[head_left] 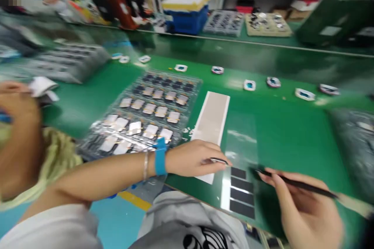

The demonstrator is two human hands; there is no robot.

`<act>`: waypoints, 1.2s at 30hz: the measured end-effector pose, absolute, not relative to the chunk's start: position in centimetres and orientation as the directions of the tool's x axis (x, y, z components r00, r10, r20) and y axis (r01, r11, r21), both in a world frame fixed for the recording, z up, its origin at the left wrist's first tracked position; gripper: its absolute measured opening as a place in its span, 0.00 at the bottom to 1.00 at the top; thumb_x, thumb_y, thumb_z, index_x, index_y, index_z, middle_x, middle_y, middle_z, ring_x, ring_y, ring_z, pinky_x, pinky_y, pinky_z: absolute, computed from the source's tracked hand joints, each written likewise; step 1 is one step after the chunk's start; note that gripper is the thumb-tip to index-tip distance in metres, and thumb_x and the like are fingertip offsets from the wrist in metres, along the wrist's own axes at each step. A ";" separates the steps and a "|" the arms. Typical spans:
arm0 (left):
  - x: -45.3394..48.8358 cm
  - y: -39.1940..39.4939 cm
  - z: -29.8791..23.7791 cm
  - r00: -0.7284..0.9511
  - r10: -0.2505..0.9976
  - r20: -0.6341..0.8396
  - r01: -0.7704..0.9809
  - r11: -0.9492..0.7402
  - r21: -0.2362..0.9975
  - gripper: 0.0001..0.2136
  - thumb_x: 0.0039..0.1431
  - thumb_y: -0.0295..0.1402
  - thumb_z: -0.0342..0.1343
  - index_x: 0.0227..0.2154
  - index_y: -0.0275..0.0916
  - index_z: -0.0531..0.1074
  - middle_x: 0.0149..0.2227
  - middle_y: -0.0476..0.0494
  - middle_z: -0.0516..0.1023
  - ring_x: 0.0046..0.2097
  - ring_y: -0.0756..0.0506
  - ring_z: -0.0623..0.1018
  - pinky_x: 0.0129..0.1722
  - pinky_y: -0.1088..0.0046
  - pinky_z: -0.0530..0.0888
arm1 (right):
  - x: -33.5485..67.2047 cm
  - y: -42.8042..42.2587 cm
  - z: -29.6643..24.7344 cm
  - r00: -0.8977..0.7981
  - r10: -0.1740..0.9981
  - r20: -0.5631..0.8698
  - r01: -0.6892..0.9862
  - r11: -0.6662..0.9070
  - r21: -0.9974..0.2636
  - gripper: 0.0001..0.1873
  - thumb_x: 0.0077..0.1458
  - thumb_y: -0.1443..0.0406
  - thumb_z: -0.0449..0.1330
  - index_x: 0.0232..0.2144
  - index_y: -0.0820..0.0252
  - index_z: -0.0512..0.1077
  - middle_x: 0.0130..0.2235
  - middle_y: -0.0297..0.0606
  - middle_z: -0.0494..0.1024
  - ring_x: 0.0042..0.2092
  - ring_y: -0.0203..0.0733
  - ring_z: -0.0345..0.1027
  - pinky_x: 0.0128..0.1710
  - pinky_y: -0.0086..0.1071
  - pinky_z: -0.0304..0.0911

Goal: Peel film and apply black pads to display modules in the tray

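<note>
The person's left hand (195,159) is pinching a small dark piece (218,160) with a bright edge, thumb and forefinger closing on it. The right hand (304,198) is gripping a slim black tool (305,187) like a pen — fingers wrapping its shaft — and the blurred tip is pointing toward the left hand; whether it is touching anything, I cannot tell.

Between the hands, a clear sheet (241,138) is lying on the green worktop (295,136), with dark rectangles (242,195) forming a column at its near end, close to the front edge. A beige strip (214,109) with white borders is running beneath the left hand.

Left of the strip, a clear tray (195,85) is holding rows of pale-topped parts (149,109), darker pieces filling its far row. Beyond, small white-rimmed units (249,85) are sitting in a loose line across the worktop. At the back, a blue box (188,21) is standing with a yellow-edged lid on top. At far left, a co-worker's arm (22,140) is showing — blurred.
</note>
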State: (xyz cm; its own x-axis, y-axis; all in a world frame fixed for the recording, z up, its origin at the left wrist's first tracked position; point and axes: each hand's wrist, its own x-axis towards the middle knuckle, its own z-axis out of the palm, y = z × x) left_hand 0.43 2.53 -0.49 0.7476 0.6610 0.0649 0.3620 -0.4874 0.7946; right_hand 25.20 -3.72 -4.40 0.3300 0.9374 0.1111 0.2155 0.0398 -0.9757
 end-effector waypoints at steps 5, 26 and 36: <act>0.5 2.2 -1.1 0.831 0.537 0.147 0.304 -0.659 0.689 0.12 0.68 0.29 0.48 0.48 0.35 0.74 0.49 0.40 0.78 0.51 0.45 0.75 0.52 0.70 0.71 | 25.1 -4.0 -4.2 0.235 0.967 0.100 0.191 0.055 -0.980 0.08 0.55 0.63 0.64 0.36 0.56 0.69 0.35 0.36 0.78 0.33 0.39 0.78 0.36 0.32 0.76; 1.0 1.6 -1.7 0.916 0.387 0.108 0.282 -0.811 0.512 0.13 0.67 0.27 0.48 0.51 0.37 0.70 0.57 0.40 0.73 0.59 0.41 0.71 0.57 0.59 0.69 | 24.0 -3.9 -4.4 0.224 0.973 0.054 0.171 0.016 -0.985 0.07 0.55 0.65 0.64 0.34 0.59 0.69 0.35 0.36 0.78 0.34 0.39 0.79 0.35 0.27 0.77; 1.6 1.1 -1.0 0.762 0.630 0.153 0.368 -0.615 0.697 0.12 0.68 0.29 0.49 0.48 0.36 0.74 0.39 0.42 0.80 0.44 0.45 0.76 0.43 0.69 0.73 | 23.2 -4.2 -2.7 0.372 0.914 0.158 0.069 0.143 -0.987 0.09 0.56 0.69 0.63 0.36 0.59 0.66 0.33 0.37 0.80 0.31 0.40 0.79 0.31 0.29 0.77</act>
